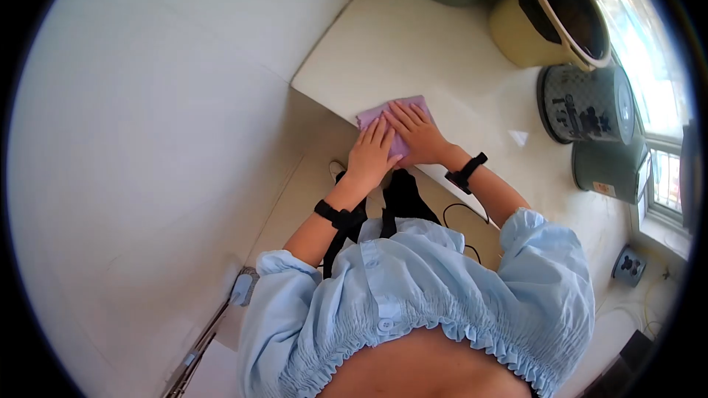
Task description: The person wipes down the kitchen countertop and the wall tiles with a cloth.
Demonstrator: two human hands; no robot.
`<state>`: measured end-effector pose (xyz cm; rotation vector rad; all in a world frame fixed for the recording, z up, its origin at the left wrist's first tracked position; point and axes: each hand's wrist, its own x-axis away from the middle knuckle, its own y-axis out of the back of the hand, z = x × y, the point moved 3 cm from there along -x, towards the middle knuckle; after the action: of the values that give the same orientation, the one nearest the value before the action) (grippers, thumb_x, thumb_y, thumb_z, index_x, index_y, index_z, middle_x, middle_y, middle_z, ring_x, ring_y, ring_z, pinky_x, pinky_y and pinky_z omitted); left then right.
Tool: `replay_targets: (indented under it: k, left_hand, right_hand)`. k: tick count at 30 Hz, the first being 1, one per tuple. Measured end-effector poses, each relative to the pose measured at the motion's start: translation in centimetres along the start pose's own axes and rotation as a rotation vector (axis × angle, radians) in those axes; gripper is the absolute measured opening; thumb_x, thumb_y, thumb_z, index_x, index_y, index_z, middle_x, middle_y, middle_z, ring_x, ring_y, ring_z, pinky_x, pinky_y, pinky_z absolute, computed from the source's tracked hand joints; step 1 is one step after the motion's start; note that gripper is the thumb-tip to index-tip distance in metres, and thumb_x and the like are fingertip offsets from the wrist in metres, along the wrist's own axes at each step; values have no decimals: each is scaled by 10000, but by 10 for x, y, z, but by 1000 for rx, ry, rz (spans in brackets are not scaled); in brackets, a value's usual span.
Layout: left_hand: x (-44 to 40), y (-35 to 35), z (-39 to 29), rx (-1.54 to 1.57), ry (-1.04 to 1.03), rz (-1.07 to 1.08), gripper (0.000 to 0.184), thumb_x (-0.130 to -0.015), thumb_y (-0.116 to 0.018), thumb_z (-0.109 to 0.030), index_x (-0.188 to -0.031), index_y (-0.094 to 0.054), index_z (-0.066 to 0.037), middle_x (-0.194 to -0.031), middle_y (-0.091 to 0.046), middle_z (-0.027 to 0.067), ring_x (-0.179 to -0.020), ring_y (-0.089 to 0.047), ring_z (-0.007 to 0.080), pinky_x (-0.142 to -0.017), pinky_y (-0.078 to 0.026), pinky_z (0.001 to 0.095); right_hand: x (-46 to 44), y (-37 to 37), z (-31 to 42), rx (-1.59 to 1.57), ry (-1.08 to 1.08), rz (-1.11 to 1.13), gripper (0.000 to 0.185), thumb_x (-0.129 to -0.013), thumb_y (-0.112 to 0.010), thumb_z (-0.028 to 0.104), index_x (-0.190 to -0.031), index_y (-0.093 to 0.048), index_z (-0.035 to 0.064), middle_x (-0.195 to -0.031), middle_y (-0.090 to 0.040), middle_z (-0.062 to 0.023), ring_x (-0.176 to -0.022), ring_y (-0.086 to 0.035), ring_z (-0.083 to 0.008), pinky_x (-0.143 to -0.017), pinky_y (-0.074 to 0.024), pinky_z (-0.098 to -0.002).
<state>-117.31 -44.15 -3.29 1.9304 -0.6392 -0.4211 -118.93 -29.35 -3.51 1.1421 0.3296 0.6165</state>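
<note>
Fingers of both hands are extended, laid flat and not gripping; the L hand (pixel 369 155) and R hand (pixel 420 138) press palm-down on a cloth (pixel 397 145). It's pinkish-purple, a sm. folded piece, approx. square, slightly creased, at the front edge of the white counter (pixel 413 48), nr its L corner. Hands angle in twd each other, L nearer the edge. Wrists w/ black bands (pixel 333 214), forearms bare, lt-blue sleeves (pixel 546 250) pushed up abv elbows.
</note>
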Motion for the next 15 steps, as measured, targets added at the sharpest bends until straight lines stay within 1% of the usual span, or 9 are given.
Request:
replay_targets:
  k: [4, 5, 7, 8, 10, 11, 13, 14, 15]
  left_hand:
    - [1, 25, 72, -122, 155, -133, 507, -825, -574, -300, -1218, -464, 0, -1351, -367, 181, -1257, -351, 310, -1028, -307, 388]
    - [0, 29, 86, -121, 167, -152, 474, -831, -565, -278, -1211, -472, -11, -1341, -376, 180, -1236, -374, 314, -1009, -331, 388]
    - [-2, 46, 110, -117, 187, -184, 412, -841, -549, -234, -1197, -489, -35, -1320, -394, 180, -1195, -419, 322, -970, -378, 388]
    - [-4, 50, 121, -9, 227, -135, 390, -843, -541, -213, -1192, -492, -45, -1297, -410, 184, -1151, -451, 324, -937, -401, 392]
    - [-4, 68, 136, 208, 299, -21, 352, -847, -525, -170, -1182, -496, -65, -1251, -442, 192, -1064, -515, 328, -871, -448, 399]
    - [2, 73, 136, 182, 298, -113, 330, -846, -521, -157, -1163, -506, -67, -1225, -460, 183, -1024, -533, 328, -839, -460, 402]
    - [0, 82, 143, 120, 286, -322, 288, -844, -512, -131, -1125, -526, -71, -1173, -497, 166, -945, -568, 327, -776, -483, 407]
    - [-3, 82, 145, 77, 321, -301, 271, -842, -512, -126, -1107, -531, -70, -1142, -508, 158, -921, -573, 327, -755, -485, 413]
    - [-4, 81, 145, 33, 361, -280, 255, -840, -513, -121, -1089, -535, -70, -1111, -519, 150, -898, -579, 326, -734, -486, 419]
  right_hand:
    - [-98, -14, 8, 78, 205, -8, 1153, -518, -743, 539, -1409, -198, 50, -1456, -193, -171, -1342, -194, -326, -1086, -159, -444]
    - [-116, -16, 13, 90, 197, -1, 1132, -552, -733, 548, -1409, -191, 45, -1456, -191, -172, -1345, -181, -334, -1089, -155, -442]
    - [-134, -17, 24, 45, 170, -39, 969, -653, -679, 465, -1395, -226, 36, -1448, -215, -167, -1337, -207, -321, -1085, -168, -446]
    - [-140, -17, 24, 18, 152, -62, 888, -704, -652, 424, -1388, -244, 31, -1444, -227, -165, -1332, -220, -314, -1083, -174, -449]
    - [-146, -17, 18, -36, 180, -109, 731, -772, -606, 370, -1364, -306, 63, -1411, -289, -162, -1299, -280, -310, -1056, -237, -436]
    - [-141, -18, 17, -73, 185, -130, 655, -806, -583, 344, -1352, -337, 79, -1395, -321, -161, -1283, -310, -308, -1043, -268, -429]
    - [-136, -2, 8, -168, -91, -193, 512, -828, -558, 296, -1286, -427, 111, -1262, -461, -160, -1160, -439, -308, -952, -367, -413]
    - [-135, 7, 3, -218, -225, -225, 446, -838, -546, 273, -1253, -472, 127, -1195, -531, -159, -1098, -504, -308, -907, -417, -405]
    - [-139, 15, 0, -185, -281, -244, 394, -838, -541, 258, -1208, -500, 128, -1107, -566, -150, -1017, -537, -312, -854, -439, -405]
